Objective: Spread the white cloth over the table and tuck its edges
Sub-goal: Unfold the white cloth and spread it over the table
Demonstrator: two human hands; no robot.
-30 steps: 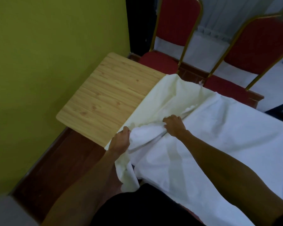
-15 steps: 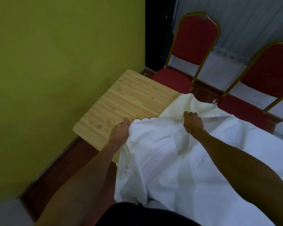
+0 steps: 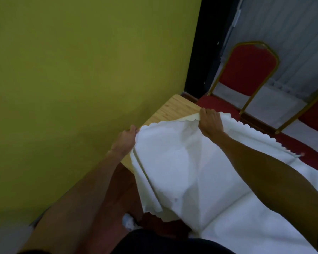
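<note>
White cloth [image 3: 182, 162] hides most of the counter [image 3: 173, 109], just one wood corner shows; my left hand [image 3: 125, 140] and right hand [image 3: 210, 122] grip its scalloped edge.

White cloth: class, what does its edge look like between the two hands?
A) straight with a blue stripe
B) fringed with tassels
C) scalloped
C: the white cloth has an edge of small rounded waves running from the left hand to the right hand.

Dim, soft and slightly blurred throughout; edges bend, perhaps from wide-angle distortion.
</note>
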